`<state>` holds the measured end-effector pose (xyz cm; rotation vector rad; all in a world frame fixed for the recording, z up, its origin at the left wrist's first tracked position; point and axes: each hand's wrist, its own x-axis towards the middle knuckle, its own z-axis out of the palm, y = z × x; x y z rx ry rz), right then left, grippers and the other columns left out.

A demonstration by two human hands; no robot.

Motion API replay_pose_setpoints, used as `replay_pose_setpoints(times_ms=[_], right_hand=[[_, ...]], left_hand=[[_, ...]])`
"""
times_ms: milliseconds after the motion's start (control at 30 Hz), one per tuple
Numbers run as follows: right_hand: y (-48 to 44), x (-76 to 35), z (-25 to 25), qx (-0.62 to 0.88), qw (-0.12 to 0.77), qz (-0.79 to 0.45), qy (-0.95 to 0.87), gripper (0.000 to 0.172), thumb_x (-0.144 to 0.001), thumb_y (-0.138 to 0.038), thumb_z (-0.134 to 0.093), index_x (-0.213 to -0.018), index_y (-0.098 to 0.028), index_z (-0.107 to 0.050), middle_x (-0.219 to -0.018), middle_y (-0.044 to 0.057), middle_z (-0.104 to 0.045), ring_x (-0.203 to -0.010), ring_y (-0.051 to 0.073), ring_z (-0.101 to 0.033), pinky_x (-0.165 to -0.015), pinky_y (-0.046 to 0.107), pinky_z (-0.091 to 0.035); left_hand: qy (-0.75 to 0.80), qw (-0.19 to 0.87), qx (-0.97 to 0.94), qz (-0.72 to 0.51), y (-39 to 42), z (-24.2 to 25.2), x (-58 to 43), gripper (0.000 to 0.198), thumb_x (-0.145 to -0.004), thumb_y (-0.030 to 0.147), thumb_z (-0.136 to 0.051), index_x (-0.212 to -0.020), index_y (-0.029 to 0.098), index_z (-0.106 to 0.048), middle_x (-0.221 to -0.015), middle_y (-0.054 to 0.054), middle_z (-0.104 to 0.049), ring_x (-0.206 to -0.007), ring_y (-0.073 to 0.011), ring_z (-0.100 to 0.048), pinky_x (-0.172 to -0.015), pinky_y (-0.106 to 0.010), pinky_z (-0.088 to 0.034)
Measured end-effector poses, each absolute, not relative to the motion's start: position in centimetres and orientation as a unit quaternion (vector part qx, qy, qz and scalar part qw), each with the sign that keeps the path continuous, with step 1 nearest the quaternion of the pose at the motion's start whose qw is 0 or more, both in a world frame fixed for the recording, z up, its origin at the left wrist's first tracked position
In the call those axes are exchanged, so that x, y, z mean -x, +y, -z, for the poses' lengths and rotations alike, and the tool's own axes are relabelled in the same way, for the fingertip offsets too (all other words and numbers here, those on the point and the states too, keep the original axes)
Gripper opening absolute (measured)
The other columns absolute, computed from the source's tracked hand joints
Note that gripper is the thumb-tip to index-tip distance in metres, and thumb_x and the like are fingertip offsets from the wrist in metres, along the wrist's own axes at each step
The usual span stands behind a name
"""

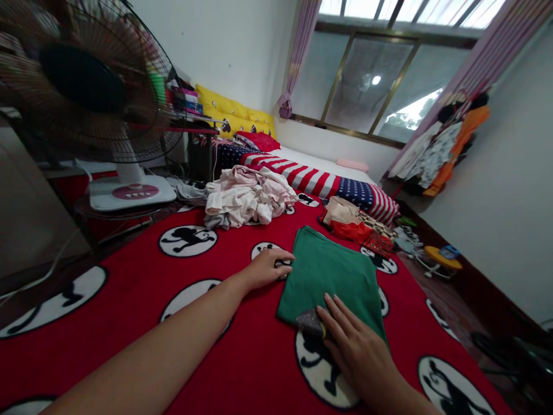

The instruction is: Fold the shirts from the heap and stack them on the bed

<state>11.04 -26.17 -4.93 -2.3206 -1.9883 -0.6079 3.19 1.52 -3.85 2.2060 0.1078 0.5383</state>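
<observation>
Lying on the red blanket [129,288] between the two hands, the green cloth [332,262] looks folded into a rough square. It should handle light and limp, probably not fragile, though its layers may slip apart if only the top one is lifted. The two corners of one edge seem the surest hold, all layers pinched together. The left hand [268,268] is at its left edge, thumb and fingers parted with a small gap; whether they touch the hem I cannot tell. The right hand [352,340] rests palm down on the near edge — fingers straight, gripping nothing — beside a grey patch [307,320]. Beyond lie a pale pile [248,199] and, just past the far right corner, red and beige clothes [352,230] that crowd that side; the fan [82,78] stands well apart, left
</observation>
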Motion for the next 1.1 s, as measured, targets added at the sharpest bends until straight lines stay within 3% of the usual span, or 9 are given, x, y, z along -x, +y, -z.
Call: replay_pose_setpoints(times_ms=[133,267,467,567,667,867,1100], right_hand=[[-26.4,-10.8,4.6,0.756,0.041,0.165,-0.632,0.052,-0.09,-0.03,-0.052,-0.142,-0.023,-0.045,-0.153,0.006,-0.033,-0.14,0.027,-0.032,-0.104,0.043,-0.048],[-26.5,-11.1,4.6,0.747,0.056,0.162,-0.642,0.055,-0.089,-0.033,-0.053,-0.142,-0.022,-0.044,-0.155,0.007,-0.029,-0.141,0.029,-0.03,-0.102,0.045,-0.049],[-26.2,-12.2,5.3,0.72,0.073,0.202,-0.66,0.056,-0.08,-0.03,-0.059,-0.134,-0.019,-0.052,-0.149,0.011,-0.039,-0.135,0.031,-0.041,-0.095,0.043,-0.054],[-26.1,-12.3,5.3,0.718,0.077,0.209,-0.66,0.056,-0.077,-0.028,-0.061,-0.132,-0.018,-0.054,-0.147,0.013,-0.042,-0.132,0.031,-0.045,-0.093,0.042,-0.055],[-26.0,-12.2,5.3,0.721,0.083,0.205,-0.657,0.057,-0.075,-0.026,-0.061,-0.131,-0.018,-0.056,-0.146,0.013,-0.044,-0.131,0.031,-0.046,-0.092,0.042,-0.055],[-26.0,-12.0,5.2,0.727,0.1,0.192,-0.652,0.056,-0.074,-0.025,-0.062,-0.13,-0.018,-0.056,-0.145,0.013,-0.044,-0.131,0.031,-0.046,-0.093,0.042,-0.054],[-26.3,-12.1,5.0,0.726,0.13,0.175,-0.653,0.069,-0.081,-0.055,-0.06,-0.136,-0.013,-0.051,-0.143,0.015,-0.047,-0.134,0.031,-0.043,-0.096,0.042,-0.052]], left_hand=[[0.103,0.385,-0.888,-0.231,1.9,3.6,-4.7,0.034,-0.082,0.024,-0.06,-0.114,0.022,-0.069,-0.107,-0.003,-0.073,-0.096,-0.0163,-0.067,-0.087,-0.024,-0.049],[0.155,0.335,-0.899,-0.235,3.1,2.5,-8.5,0.039,-0.079,0.033,-0.065,-0.116,0.021,-0.068,-0.107,-0.006,-0.071,-0.092,-0.0195,-0.066,-0.084,-0.027,-0.049],[0.271,0.275,-0.9,-0.202,3.3,0.6,-14.6,0.042,-0.07,0.06,-0.067,-0.085,0.021,-0.075,-0.093,-0.011,-0.074,-0.093,-0.0283,-0.067,-0.08,-0.034,-0.049],[0.306,0.26,-0.898,-0.179,3.0,0.1,-16.3,0.047,-0.062,0.064,-0.072,-0.074,0.019,-0.073,-0.089,-0.016,-0.073,-0.094,-0.0336,-0.066,-0.078,-0.038,-0.049],[0.302,0.267,-0.897,-0.18,3.0,0.0,-17.3,0.036,-0.062,0.052,-0.077,-0.075,0.019,-0.072,-0.091,-0.015,-0.073,-0.096,-0.0336,-0.066,-0.079,-0.038,-0.049],[0.233,0.351,-0.874,-0.242,3.4,1.0,-18.9,0.013,-0.072,0.024,-0.07,-0.082,0.017,-0.069,-0.086,-0.005,-0.072,-0.084,-0.019,-0.067,-0.078,-0.027,-0.051],[0.237,0.437,-0.802,-0.332,4.1,2.7,-18.1,0.039,-0.074,0.01,-0.065,-0.112,0.016,-0.058,-0.108,-0.009,-0.068,-0.09,-0.0172,-0.067,-0.084,-0.03,-0.053]])
